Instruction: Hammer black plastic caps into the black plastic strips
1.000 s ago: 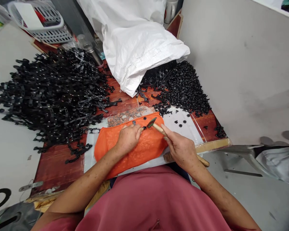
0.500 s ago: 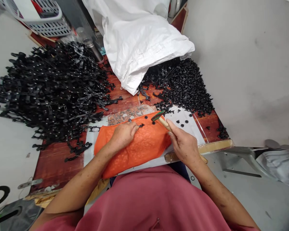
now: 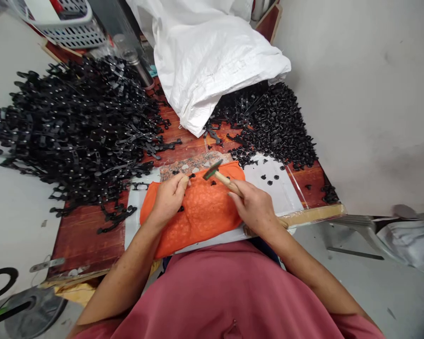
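My right hand (image 3: pixel 253 207) is closed round the wooden handle of a small hammer (image 3: pixel 219 174), whose green head hangs just above the far edge of an orange mesh cloth (image 3: pixel 205 212). My left hand (image 3: pixel 167 197) rests on the cloth's left part, its fingertips pinched on a small black plastic piece (image 3: pixel 190 176) near the hammer head. Another small black piece (image 3: pixel 180 208) lies on the cloth by my left palm.
A big heap of black plastic strips (image 3: pixel 74 127) covers the table's left. A smaller heap of black studs (image 3: pixel 272 122) lies at the right. A white woven sack (image 3: pixel 212 56) lies at the back, a white basket (image 3: pixel 63 21) far left. Grey wall at right.
The hammer head has swung left and toward my left fingertips. My left hand has shifted a little left on the cloth. The camera has tilted slightly.
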Tool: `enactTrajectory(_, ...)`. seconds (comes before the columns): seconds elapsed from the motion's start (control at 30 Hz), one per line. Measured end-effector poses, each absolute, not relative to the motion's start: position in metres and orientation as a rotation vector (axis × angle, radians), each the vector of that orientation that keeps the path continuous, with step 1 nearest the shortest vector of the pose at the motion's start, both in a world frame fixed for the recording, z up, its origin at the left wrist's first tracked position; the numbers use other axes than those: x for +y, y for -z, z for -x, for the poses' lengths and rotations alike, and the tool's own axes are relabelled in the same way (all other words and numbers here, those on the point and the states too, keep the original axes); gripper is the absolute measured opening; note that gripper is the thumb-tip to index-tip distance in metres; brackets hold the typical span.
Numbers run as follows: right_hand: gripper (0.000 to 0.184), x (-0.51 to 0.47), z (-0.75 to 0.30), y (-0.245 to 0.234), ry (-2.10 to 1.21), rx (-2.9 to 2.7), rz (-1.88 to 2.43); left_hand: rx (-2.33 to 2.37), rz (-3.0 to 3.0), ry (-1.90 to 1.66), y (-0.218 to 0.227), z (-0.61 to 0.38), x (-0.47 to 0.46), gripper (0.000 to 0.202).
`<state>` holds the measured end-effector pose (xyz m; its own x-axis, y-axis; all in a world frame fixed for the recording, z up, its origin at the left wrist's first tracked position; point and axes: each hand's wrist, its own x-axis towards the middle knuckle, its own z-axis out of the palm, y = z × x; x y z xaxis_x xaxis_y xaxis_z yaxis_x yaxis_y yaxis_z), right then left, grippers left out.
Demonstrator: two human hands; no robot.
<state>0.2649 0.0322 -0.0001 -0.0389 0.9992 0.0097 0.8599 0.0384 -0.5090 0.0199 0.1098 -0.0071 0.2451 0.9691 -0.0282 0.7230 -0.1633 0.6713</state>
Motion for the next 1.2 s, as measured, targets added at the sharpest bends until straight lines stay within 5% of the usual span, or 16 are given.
enactTrajectory(0.27,0.029,0.087,-0.224,-0.001,-0.523,-2.283,1.931,1.608,-1.731,-0.692,0.003,0.011,0.069,0.036)
enactTrajectory(1.2,0.017,0.04,-0.257,0.005,-0.582,-1.824,1.983,1.386,-2.009,-0.424,-0.005,-0.038,0.081,0.032)
